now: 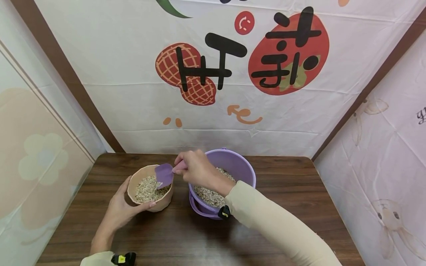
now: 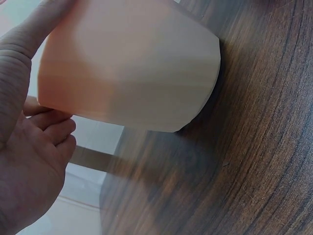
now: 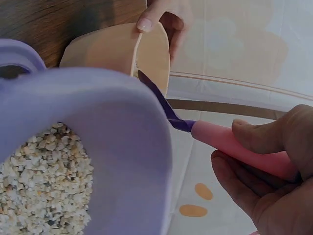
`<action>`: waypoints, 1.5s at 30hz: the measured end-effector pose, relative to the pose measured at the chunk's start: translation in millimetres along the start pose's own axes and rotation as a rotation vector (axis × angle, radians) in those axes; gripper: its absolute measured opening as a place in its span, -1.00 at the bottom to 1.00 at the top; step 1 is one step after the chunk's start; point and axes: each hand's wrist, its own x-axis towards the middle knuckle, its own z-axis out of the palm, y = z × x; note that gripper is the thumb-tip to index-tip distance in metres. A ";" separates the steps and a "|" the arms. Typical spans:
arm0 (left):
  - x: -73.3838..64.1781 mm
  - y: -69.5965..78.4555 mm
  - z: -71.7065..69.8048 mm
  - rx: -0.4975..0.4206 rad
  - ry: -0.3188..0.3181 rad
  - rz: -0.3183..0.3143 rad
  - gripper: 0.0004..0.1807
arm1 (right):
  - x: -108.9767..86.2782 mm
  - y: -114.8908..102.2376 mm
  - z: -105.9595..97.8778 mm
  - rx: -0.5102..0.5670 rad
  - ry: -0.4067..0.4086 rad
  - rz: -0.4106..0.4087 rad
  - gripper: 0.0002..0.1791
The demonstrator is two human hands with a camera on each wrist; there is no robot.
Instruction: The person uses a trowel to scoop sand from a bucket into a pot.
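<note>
My right hand grips the pink handle of a small toy shovel with a purple blade. The blade tilts down over a peach-coloured pot, its tip near the pale gravel inside; a few grains cling to it. Around the pot's near left side, my left hand holds the rim and wall, thumb across the front. In the left wrist view the pot's wall looks faceted. Beneath my right forearm stands a purple bucket with more gravel in it, partly hidden by the arm.
The pot and bucket stand side by side on a dark wooden table. The bucket's purple handle hangs down at its near side. A printed white cloth rises behind the table, with more cloth at both sides.
</note>
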 end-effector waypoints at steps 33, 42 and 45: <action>-1.1 1.0 0.1 -0.006 -0.001 -0.023 0.40 | -83.4 37.2 -57.8 0.737 0.362 0.241 -0.78; -1.0 1.5 0.9 0.000 0.008 -0.016 0.39 | -123.1 65.0 -79.8 0.789 0.480 0.268 -0.67; -1.3 1.5 1.2 0.000 0.007 -0.018 0.40 | -136.8 74.7 -86.2 0.780 0.517 0.278 -0.64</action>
